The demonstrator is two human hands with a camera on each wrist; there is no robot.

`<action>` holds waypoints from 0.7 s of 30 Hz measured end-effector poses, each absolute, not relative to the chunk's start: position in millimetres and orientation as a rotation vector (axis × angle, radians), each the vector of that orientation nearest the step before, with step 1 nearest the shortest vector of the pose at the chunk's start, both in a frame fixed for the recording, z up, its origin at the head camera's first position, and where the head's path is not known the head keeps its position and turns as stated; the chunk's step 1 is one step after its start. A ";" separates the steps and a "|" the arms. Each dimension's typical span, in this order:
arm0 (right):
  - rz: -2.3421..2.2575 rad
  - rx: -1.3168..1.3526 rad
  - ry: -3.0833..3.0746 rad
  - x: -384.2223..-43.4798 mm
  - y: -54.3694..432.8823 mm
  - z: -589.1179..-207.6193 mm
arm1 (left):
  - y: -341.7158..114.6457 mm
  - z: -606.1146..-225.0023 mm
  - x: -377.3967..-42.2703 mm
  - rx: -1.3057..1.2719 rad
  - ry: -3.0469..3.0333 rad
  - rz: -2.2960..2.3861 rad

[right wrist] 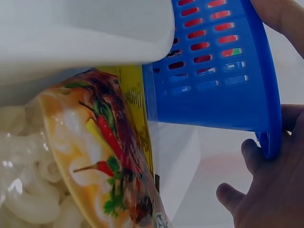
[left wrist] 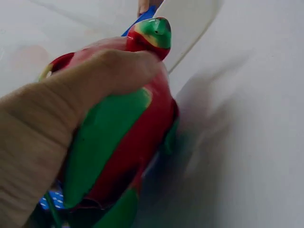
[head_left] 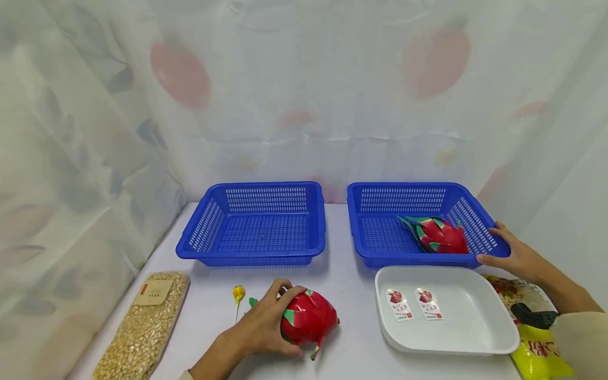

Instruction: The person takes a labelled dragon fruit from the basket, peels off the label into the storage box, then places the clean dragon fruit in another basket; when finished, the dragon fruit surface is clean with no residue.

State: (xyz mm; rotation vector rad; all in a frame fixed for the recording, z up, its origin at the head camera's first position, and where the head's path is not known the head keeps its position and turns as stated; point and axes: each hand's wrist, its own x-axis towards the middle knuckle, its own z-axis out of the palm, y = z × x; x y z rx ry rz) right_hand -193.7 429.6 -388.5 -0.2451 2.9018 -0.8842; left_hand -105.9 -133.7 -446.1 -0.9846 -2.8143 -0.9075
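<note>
In the head view my left hand (head_left: 263,327) grips a red dragon fruit (head_left: 313,319) with green-tipped scales, low over the front middle of the table. The left wrist view shows my thumb laid across the dragon fruit (left wrist: 152,123); the other fingers are hidden behind it. At the right, my right hand (head_left: 518,258) holds the front right corner of a blue basket (head_left: 413,258). Seen from the right wrist, its fingers bend around the basket's rim (right wrist: 268,85). A second dragon fruit (head_left: 442,236) lies inside this basket, near its right side.
Another blue basket (head_left: 252,256) stands at the back left. A white tray (head_left: 461,327) with two dragon fruit labels (head_left: 400,305) sits front right, beside food packets (head_left: 537,348). To the left lie a bag of grains (head_left: 142,327) and a yellow lollipop (head_left: 238,293).
</note>
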 end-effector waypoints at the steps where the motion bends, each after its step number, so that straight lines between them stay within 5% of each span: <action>1: -0.892 -0.245 2.899 -193.6 429.6 -388.6 | -133.7 -446.7 -106.5 -1.000 -2.795 -0.897; 21: -0.955 -0.264 2.868 -194.1 431.4 -389.3 | -94.2 -338.2 -156.6 -1.391 -2.596 -0.834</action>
